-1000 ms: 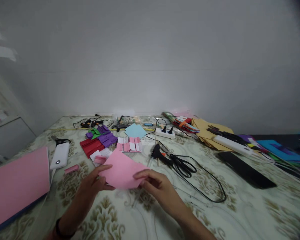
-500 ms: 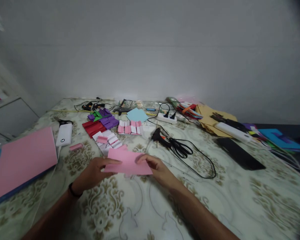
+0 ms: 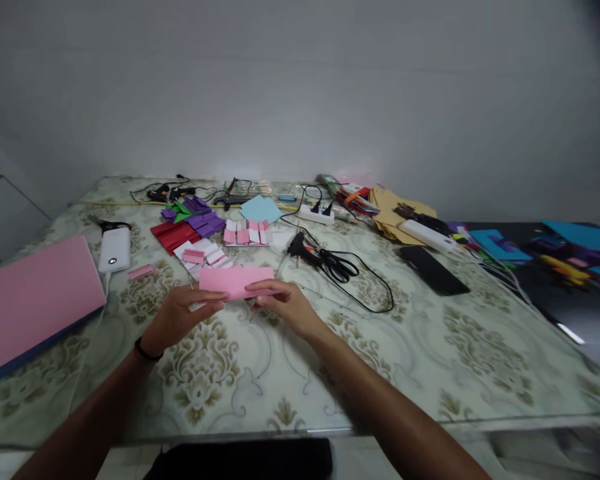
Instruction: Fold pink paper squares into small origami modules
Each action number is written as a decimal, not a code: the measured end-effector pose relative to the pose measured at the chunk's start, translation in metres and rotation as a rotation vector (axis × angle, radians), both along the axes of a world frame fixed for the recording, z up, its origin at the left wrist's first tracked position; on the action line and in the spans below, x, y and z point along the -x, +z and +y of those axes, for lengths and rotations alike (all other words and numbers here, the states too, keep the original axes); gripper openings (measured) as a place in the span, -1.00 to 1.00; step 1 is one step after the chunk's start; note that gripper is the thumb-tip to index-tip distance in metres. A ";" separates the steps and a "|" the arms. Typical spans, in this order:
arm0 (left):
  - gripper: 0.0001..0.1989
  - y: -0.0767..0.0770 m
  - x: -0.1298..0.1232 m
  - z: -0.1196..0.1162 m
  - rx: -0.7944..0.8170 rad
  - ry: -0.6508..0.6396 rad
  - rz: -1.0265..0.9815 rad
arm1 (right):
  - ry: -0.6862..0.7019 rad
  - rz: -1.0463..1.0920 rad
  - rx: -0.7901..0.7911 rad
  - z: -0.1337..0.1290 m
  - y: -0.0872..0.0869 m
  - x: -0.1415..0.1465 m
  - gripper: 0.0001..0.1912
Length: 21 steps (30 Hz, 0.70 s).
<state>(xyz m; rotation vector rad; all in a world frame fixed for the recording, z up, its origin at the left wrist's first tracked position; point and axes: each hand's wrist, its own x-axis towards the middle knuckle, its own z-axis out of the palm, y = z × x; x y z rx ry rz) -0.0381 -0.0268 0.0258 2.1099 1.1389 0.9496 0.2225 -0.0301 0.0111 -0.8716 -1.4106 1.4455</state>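
A pink sheet of paper (image 3: 235, 281) is held between both hands above the table, its visible face a narrow strip. My left hand (image 3: 183, 312) pinches its left lower edge, thumb beneath and fingers on top. On the right side, my right hand (image 3: 285, 303) grips the same paper with thumb and fingers. Just behind it lie folded white and pink paper pieces (image 3: 205, 256). Another row of pink and white folded strips (image 3: 248, 233) is farther back. A small pink folded strip (image 3: 141, 272) sits off to the left.
A black glue gun (image 3: 303, 248) with a coiled cable lies right of the hands. Pink sheets (image 3: 40, 293) and a white power bank (image 3: 115, 250) are at left. Red folded paper (image 3: 174, 236), a power strip (image 3: 316, 214), brown envelopes (image 3: 393, 210) and a black phone (image 3: 433, 269) lie beyond.
The pink paper now shows a narrower face, and the hands have come closer to its lower edge. The camera view has tilted down and turned right, showing the table's front edge.
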 end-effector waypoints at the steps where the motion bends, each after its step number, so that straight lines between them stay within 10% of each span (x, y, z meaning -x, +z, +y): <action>1: -0.77 0.000 -0.001 -0.001 0.004 0.000 0.001 | -0.005 -0.029 -0.001 -0.002 0.002 0.001 -0.67; 21: -0.59 -0.004 -0.013 -0.002 0.135 0.028 -0.044 | -0.083 -0.114 0.124 -0.009 -0.014 -0.008 -0.53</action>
